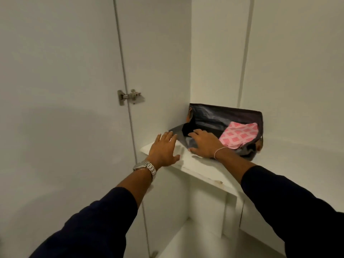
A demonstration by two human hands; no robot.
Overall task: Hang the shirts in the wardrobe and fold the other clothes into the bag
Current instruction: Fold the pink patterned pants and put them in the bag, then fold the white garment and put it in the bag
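White, smooth wardrobe panels (158, 53) fill the view, with a metal hinge (128, 96) on the opened door (55, 90) at left and a flat white shelf (201, 170) whose front edge looks chipped. On the shelf, pushed into the corner, lies a soft dark bag (223, 116) with a slack, wrinkled, slightly glossy lining, its mouth gaping toward the viewer. Inside it sits a folded pink cloth (239, 135) printed with a pale lattice pattern. The left hand (164, 149), fingers straight and spread, hovers at or on the shelf's near corner; contact is unclear. The right hand (202, 144) lies flat with relaxed fingers on the bag's grey front flap, beside a black item (189, 129).
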